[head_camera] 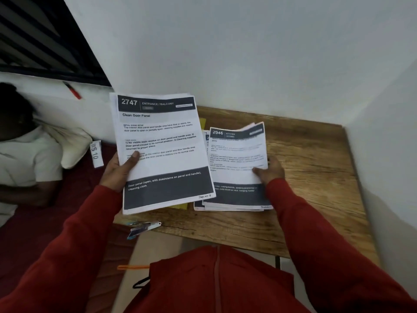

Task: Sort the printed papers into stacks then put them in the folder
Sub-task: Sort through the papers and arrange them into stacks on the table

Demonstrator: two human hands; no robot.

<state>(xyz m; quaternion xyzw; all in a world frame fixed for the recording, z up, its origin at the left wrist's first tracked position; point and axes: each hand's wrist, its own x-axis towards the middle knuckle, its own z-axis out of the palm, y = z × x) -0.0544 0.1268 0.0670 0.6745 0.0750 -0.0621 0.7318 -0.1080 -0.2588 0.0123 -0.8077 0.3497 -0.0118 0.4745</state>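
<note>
Fingers (135, 154) of left hand (117, 170) clamped on raised sheaf (160, 150), right hand (269, 171) pinching top sheet (237, 159) of desk (316, 177) stack (232, 205), folder unseen; risks dragging sheets askew if lifted carelessly.

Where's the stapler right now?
In the head view the stapler lies at the near left corner of the wooden table, just below the paper bundle held up by the left hand.
</note>
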